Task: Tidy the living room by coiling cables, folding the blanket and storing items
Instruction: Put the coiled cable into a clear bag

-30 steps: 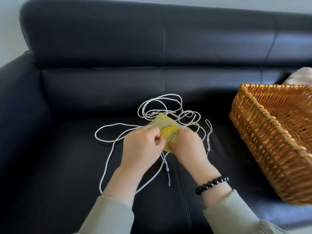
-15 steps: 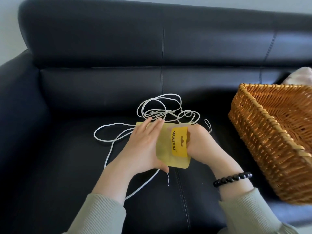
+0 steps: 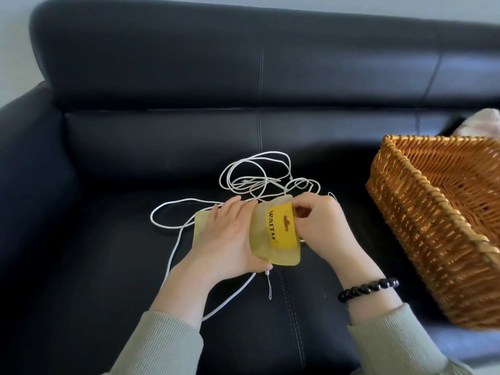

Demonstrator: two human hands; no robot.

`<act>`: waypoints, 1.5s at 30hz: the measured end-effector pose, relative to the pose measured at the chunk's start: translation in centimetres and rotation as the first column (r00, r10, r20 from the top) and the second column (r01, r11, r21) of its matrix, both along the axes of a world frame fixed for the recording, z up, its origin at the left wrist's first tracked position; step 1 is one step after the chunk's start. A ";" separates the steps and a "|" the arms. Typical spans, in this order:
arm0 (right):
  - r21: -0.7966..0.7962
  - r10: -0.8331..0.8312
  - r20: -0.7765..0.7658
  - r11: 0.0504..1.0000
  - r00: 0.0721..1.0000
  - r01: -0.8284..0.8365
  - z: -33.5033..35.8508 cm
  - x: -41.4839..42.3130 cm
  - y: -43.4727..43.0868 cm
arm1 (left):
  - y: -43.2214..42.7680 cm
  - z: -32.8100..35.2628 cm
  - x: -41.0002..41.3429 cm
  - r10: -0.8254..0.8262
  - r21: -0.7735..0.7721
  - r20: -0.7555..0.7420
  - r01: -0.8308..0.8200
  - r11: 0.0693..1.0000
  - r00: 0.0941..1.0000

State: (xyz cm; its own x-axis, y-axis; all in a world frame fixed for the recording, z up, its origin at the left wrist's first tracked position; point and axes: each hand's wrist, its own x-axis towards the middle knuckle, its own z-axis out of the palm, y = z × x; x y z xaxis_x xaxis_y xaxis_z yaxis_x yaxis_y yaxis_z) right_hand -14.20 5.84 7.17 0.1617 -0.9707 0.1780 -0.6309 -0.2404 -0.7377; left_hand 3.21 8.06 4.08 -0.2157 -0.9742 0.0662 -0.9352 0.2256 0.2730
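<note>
1. Left of the wicker basket [image 3: 422,228], on the sofa [image 3: 162,77] seat, both hands work on a yellow pouch [image 3: 281,234]. It is near the basket but not touching it.
2. L hand [image 3: 227,234]: fingers almost straight, laid flat on the pouch. The thumb tip shows at the lower edge, but I cannot tell if the thumb really clamps.
3. R hand [image 3: 322,226], the one nearer to the basket: fingers curled, thumb + fingertips pinch the printed top strip of the pouch. My guess is that it is pulling the mouth open.
4. White cable [image 3: 243,174] lies left of the basket, apart from it, just behind and under the pouch. It has many loose loops and is not yet coiled. One long loop runs further away from the basket.
5. Pale cloth [image 3: 481,123] shows behind the basket's far corner. Maybe it is the blanket, but too little is visible.
6. Risks, as I judge them:
 - A hard pull on the strip could tear the thin plastic instead of opening the seal.
 - The pouch looks smooth, so it may slip from the pinch.
 - If the cable goes in w/o coiling, the loops can knot or not fit.
 - Lifting the tangle may catch a loop on the bead bracelet [image 3: 368,289] or on the basket rim, and drag it.
</note>
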 end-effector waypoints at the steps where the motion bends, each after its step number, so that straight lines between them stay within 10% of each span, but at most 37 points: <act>1: -0.009 -0.012 0.001 1.000 1.000 0.012 0.0 0.0 0.0 | 0.0 0.1 0.1 0.006 0.006 -0.004 -0.006 1.000 1.000; 29: -0.076 0.065 -0.075 0.995 0.995 -0.071 -0.2 0.2 0.0 | 0.8 1.0 -1.0 -0.087 -0.026 -0.311 0.083 0.996 0.947; 36: -0.093 0.008 0.166 0.996 0.986 0.007 -0.3 0.0 -0.4 | 0.5 1.3 0.8 -0.051 -0.098 -0.501 0.001 0.995 0.864; 45: 0.169 0.291 -0.235 0.952 0.927 -0.256 -5.0 3.1 -0.7 | 0.1 1.1 3.6 0.097 -0.162 -0.691 -0.284 0.945 0.716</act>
State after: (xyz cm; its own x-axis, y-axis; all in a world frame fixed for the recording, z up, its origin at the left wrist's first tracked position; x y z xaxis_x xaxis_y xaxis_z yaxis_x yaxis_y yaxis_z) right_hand -11.10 5.13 2.15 0.4473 -0.8938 -0.0318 -0.7248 -0.3414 -0.5985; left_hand 6.85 8.13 5.21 0.1648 -0.9209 0.3534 -0.5600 0.2075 0.8021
